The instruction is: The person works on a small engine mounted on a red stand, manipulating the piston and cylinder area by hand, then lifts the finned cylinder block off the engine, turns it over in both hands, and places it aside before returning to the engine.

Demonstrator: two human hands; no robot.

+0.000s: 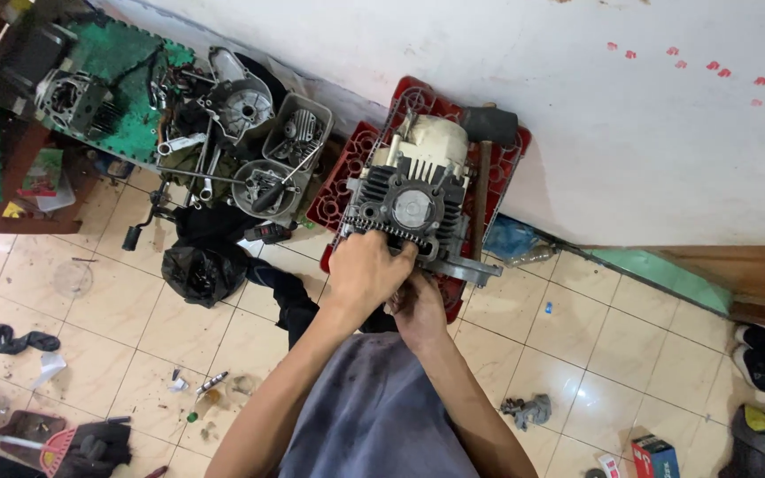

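We work on the engine (pixel 413 208) on the red crate (pixel 334 199).
Our left hand (pixel 367 270) grips its near edge; our right hand (pixel 418 305) is tucked under, grip unclear, so we hold steady.

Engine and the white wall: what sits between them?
Head view: a hammer with a black head lies on the red crate between the engine and the wall.

Single head-mounted view, looking steeply down from above the person's own forearms onto a tiled floor (pixel 117 310) at the foot of a white wall (pixel 577 115), which crosses the upper frame diagonally. The camera sits near enough that both arms enter from the bottom edge and meet just below frame centre. No second view overlaps; the field spans clutter at upper left to floor at lower right.
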